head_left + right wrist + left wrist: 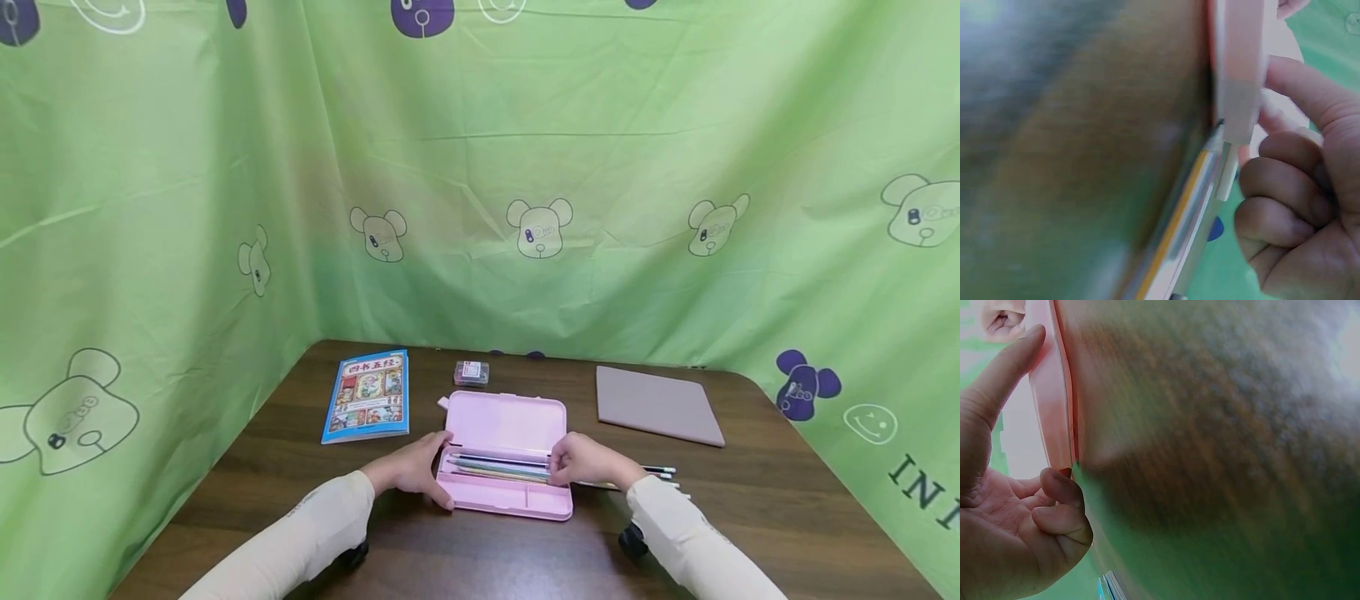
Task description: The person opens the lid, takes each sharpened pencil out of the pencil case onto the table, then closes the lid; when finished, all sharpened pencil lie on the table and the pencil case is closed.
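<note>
A pink pencil case (506,421) lies with its lid folded back on the brown table. Several pencils (498,468) lie lengthwise in its tray. My left hand (412,468) holds the case by its left end, with the thumb (1013,369) along the front wall and curled fingers at the end. Over the tray's right end, my right hand (588,460) reaches down to the pencils' ends with bent fingers. Its fingertips are hidden behind the case wall in the right wrist view, so any pinch cannot be seen. More pencils (1175,231) lie on the table just right of the case.
A blue-edged picture book (367,396) lies at the left. Behind the case sits a small clear box (471,373) with a white label. A flat grey-mauve laptop-like slab (660,404) lies at the back right. Green printed cloth (450,292) hangs behind the table (487,567).
</note>
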A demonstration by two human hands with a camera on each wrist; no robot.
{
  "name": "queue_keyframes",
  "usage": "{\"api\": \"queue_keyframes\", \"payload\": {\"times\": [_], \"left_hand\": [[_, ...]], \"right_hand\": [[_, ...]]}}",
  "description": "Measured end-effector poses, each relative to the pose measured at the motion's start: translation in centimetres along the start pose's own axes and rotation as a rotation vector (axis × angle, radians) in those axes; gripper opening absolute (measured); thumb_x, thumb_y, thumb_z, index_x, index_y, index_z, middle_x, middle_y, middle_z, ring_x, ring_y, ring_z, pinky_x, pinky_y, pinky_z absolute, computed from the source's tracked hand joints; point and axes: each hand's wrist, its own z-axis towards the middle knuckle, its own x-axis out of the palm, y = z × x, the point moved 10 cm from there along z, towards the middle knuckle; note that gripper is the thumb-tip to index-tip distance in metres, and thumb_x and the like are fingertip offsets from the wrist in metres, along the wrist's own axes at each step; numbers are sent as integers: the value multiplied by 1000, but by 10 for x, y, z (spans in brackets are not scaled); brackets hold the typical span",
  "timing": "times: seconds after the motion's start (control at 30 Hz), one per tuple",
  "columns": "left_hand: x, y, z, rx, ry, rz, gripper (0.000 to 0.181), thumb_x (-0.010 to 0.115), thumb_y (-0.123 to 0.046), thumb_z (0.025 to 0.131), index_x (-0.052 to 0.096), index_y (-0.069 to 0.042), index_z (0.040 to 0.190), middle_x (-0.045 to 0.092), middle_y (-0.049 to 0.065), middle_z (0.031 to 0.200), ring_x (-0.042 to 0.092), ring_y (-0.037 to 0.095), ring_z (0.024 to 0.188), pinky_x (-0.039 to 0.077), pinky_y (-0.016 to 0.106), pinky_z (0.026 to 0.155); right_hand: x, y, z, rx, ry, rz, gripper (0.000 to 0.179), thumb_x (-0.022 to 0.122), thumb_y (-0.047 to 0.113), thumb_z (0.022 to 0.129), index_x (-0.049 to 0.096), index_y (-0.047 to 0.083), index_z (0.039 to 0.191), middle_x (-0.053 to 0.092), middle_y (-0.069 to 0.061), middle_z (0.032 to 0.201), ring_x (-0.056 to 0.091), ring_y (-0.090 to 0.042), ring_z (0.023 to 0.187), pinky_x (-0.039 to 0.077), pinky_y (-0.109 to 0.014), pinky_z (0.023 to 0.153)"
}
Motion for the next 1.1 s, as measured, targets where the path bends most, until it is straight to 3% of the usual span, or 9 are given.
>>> {"api": "queue_keyframes", "payload": {"times": [0.33, 0.77, 1.1], "left_hand": [[0, -1, 1, 7, 7, -2, 104, 85, -37, 61, 27, -5, 142, 33, 17, 143, 39, 31, 124, 30, 53, 107], [-2, -1, 1, 3, 1, -1, 104, 85, -36, 61, 27, -6, 142, 32, 17, 144, 38, 31, 126, 30, 52, 107], [0, -1, -1, 1, 3, -1, 103, 85, -35, 62, 27, -5, 142, 33, 17, 143, 39, 30, 124, 30, 52, 107]], "right_hand": [[-25, -3, -14, -16, -168, 6, 7, 73, 15, 78, 70, 10, 74, 65, 7, 70, 48, 2, 61, 45, -19, 57], [-55, -27, -44, 83, -256, 12, 8, 74, 16, 77, 70, 11, 73, 65, 3, 68, 43, 2, 55, 40, -19, 51], [-65, -47, -71, 156, -287, 35, 9, 74, 16, 77, 70, 9, 74, 65, 3, 68, 42, 2, 56, 39, -19, 52]]}}
